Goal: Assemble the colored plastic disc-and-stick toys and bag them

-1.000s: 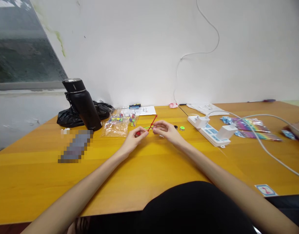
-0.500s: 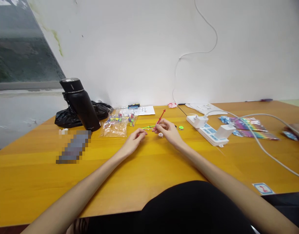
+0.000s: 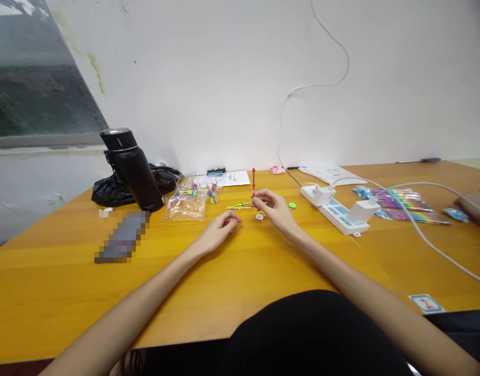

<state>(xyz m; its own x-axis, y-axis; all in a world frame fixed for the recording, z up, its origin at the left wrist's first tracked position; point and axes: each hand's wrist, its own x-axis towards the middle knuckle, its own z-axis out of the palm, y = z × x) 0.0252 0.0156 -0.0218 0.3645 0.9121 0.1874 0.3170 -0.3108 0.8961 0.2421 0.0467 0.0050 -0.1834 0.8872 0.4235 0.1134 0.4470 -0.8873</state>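
My right hand (image 3: 274,210) is closed in a pinch on a thin red plastic arrow (image 3: 254,180), held upright with its pointed tip up. My left hand (image 3: 221,231) is curled low over the table, with a small red piece (image 3: 226,223) showing between its fingers; its shape is mostly hidden. Between and behind the hands lie thin yellow-green and white sticks (image 3: 240,206). A small whitish round piece (image 3: 259,217) sits by my right fingers, and a bright green round piece (image 3: 292,206) lies to the right of that hand.
At the left are a black bottle (image 3: 136,175), a black plastic bag (image 3: 106,190), a blurred-out phone-like slab (image 3: 124,237) and a clear bag of coloured parts (image 3: 187,206). A white power strip (image 3: 341,219) with cables and shiny rainbow packets (image 3: 410,206) lie at the right.
My right hand has turned the red arrow from a rightward lean to upright. My left hand has moved slightly down, and the small red piece now shows in it.
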